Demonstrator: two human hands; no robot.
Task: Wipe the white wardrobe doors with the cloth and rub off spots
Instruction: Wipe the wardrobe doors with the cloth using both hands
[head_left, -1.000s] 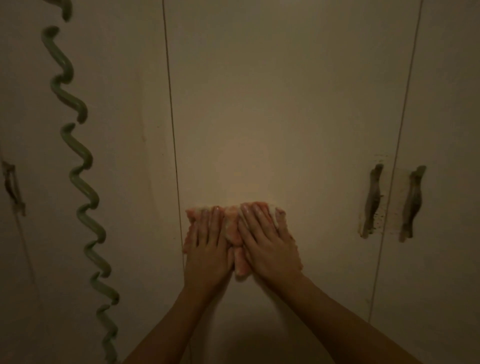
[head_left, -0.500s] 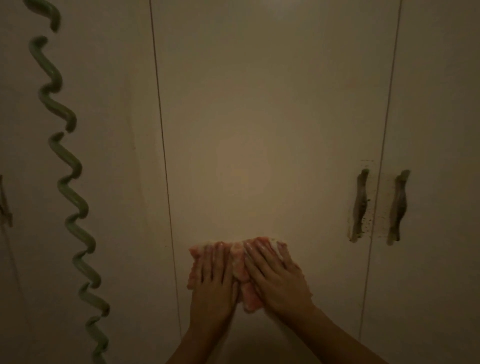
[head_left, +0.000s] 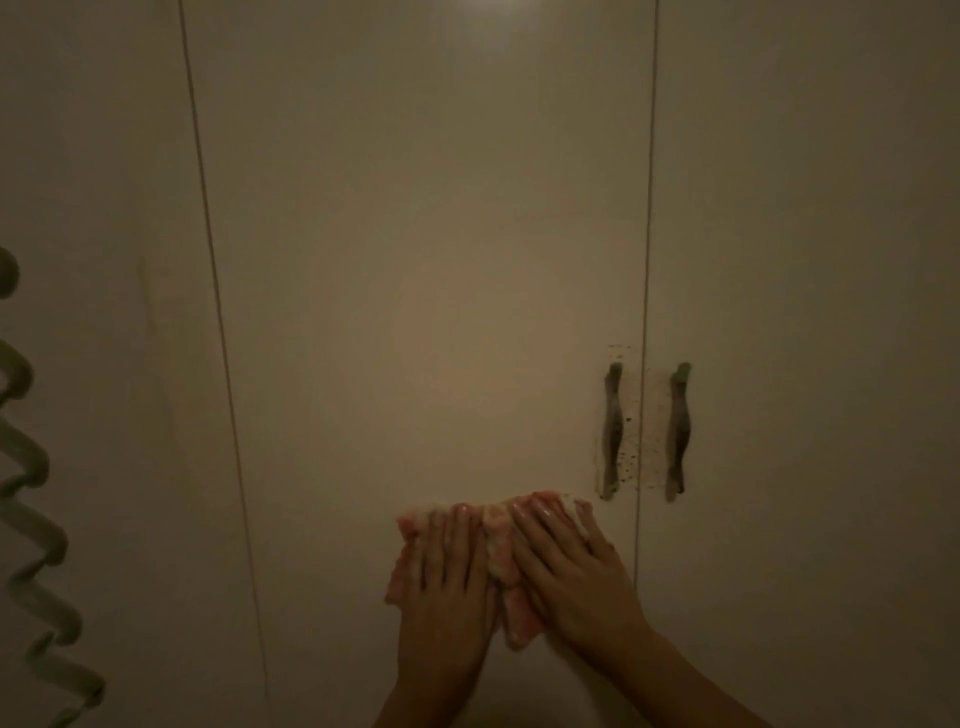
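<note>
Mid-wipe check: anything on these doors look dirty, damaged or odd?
Yes: dark speckled spots cluster between the left wavy handle and right wavy handle, along the white doors' seam. The pink cloth, pressed flat by left hand and right hand, sits lower left of them.

Looks like somebody's home, probably a bedroom or hallway, can't say which. Tall pale wardrobe doors (head_left: 415, 260) fill pretty much the whole view, flat panels with thin vertical seams (head_left: 647, 260) between them. A pair of wavy dark handles (head_left: 613, 431) sits either side of one seam, with grubby dark specks (head_left: 631, 457) around them. A green spiral thing (head_left: 31, 519) runs down the left edge. Lighting's dim and warm.
</note>
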